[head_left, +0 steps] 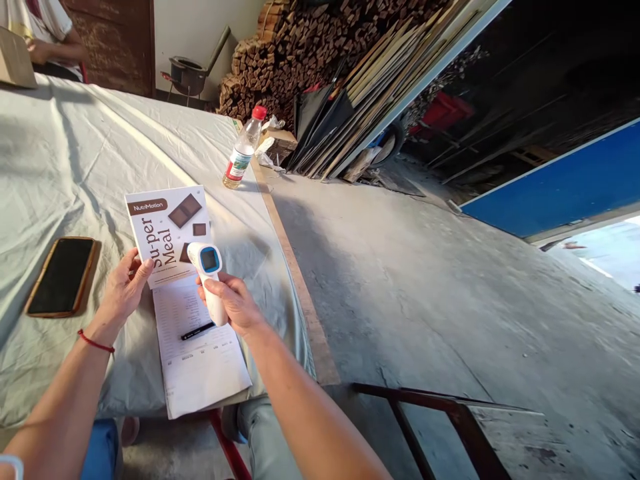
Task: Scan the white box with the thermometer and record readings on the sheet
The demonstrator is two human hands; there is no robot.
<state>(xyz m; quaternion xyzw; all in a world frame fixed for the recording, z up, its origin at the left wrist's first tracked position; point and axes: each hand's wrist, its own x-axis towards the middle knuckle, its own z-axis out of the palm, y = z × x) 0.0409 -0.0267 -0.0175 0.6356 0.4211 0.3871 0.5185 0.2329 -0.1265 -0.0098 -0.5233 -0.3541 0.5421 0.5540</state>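
My left hand [123, 288] grips the lower left edge of a white and brown box [173, 230] marked "NutriMotion Su-per Meal", which is tilted up above the table. In my right hand [234, 303] is a white infrared thermometer [209, 261], held by its handle with the dark, blue-rimmed screen facing me. Its head overlaps the box's lower right corner in view. Below both hands lie printed paper sheets [205, 383], reaching the table's near edge. A black pen [197, 331] rests on them, its right end hidden behind the thermometer handle.
A smartphone [63, 277] in a brown case lies left on the cloth-covered table [125, 147]. Near the right edge stands a red-capped bottle [243, 150]. A person [55, 40] sits at the far left beside a cardboard box [15, 59]. Stacked firewood [300, 53] lines the wall.
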